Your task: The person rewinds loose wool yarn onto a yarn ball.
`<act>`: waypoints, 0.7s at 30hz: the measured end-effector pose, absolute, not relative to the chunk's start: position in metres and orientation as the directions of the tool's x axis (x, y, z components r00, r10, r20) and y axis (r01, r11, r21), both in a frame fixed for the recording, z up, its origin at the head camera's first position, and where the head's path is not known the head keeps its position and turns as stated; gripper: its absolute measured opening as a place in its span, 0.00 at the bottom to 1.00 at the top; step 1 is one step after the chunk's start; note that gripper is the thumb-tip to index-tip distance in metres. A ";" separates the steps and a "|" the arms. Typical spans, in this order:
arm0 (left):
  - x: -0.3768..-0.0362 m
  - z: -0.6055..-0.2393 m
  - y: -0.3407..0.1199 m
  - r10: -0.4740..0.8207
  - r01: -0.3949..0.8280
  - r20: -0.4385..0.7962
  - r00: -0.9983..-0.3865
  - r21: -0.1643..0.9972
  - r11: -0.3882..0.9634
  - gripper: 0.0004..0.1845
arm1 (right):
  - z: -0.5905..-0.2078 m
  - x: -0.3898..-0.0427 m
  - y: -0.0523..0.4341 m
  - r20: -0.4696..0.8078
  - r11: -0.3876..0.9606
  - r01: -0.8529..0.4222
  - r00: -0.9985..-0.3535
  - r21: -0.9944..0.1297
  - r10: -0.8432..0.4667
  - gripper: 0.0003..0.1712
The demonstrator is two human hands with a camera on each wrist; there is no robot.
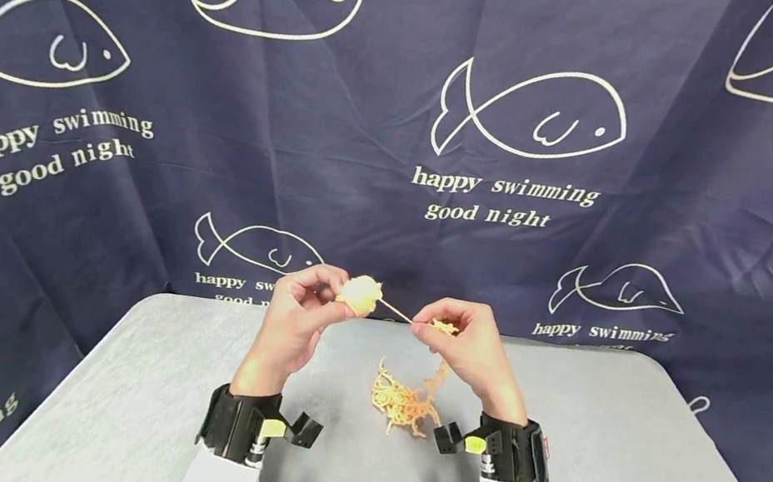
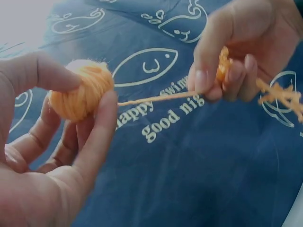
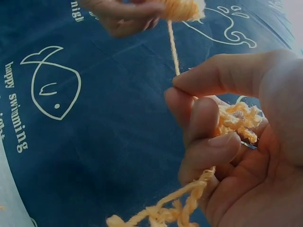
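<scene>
Left hand grips the yarn ball over the table in the head view. The left-wrist view suggests it is light and squashy, best held round its sides; the right-wrist view shows the right hand pinching its strand.

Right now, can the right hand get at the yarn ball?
Likely yes: only a strand spans the gap to the yarn ball in the left hand. The right hand holds that strand plus looped yarn, so its grip may need freeing.
</scene>
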State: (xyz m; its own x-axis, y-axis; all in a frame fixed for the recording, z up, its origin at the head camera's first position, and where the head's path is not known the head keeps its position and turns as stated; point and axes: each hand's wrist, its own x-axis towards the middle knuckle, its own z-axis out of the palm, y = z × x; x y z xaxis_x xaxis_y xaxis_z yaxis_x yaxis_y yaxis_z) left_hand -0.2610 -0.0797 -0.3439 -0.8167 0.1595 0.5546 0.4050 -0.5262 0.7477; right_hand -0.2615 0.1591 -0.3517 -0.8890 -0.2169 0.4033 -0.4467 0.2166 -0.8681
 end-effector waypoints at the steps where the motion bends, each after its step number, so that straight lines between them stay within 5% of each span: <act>1: -0.261 -0.344 -0.080 0.152 0.396 0.539 -0.828 0.755 -0.522 0.18 | -0.351 -0.261 0.159 0.400 0.222 -0.444 -0.890 -0.868 -0.219 0.03; 9: -0.263 -0.343 -0.080 0.093 0.306 0.411 -0.907 0.794 -0.526 0.14 | -0.349 -0.259 0.158 0.409 0.205 -0.460 -0.879 -0.864 -0.245 0.03; 21: -0.262 -0.340 -0.080 0.119 0.226 0.349 -0.929 0.795 -0.563 0.16 | -0.348 -0.258 0.160 0.429 0.225 -0.479 -0.872 -0.849 -0.238 0.04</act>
State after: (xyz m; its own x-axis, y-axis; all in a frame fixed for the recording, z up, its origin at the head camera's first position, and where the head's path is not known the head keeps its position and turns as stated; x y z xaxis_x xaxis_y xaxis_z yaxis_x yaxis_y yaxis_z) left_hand -0.2623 -0.0799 -0.3396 -0.9295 0.1191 0.3491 0.2264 -0.5628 0.7950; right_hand -0.2580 0.1596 -0.3481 -0.8716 -0.2380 0.4287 -0.4788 0.2252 -0.8485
